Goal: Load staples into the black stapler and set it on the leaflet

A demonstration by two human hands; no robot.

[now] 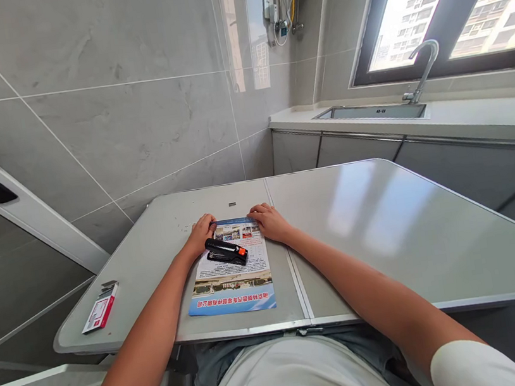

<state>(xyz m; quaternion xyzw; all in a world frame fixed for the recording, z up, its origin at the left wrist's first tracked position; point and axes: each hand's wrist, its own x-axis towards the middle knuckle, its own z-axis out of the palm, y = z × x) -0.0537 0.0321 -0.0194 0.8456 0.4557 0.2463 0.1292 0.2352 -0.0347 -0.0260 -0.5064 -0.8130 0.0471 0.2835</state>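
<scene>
A printed leaflet (235, 289) with photos and a blue band lies on the table, its print upside down to me. My left hand (202, 233) is closed on its far left corner. At the far right corner, the fingers of my right hand (268, 220) are closed on the leaflet's edge. A black stapler (226, 252) with an orange-red end rests on the leaflet between my forearms, touched by neither hand. Just past the leaflet's far edge lies a small dark strip (232, 204), perhaps staples.
A small red and white box (101, 307) lies at the left of the folding table (365, 242). Tiny dark bits are scattered beyond my left hand. A counter with a sink (373, 113) and tap (422, 71) stands at back right. The tiled wall (133, 127) rises behind the table.
</scene>
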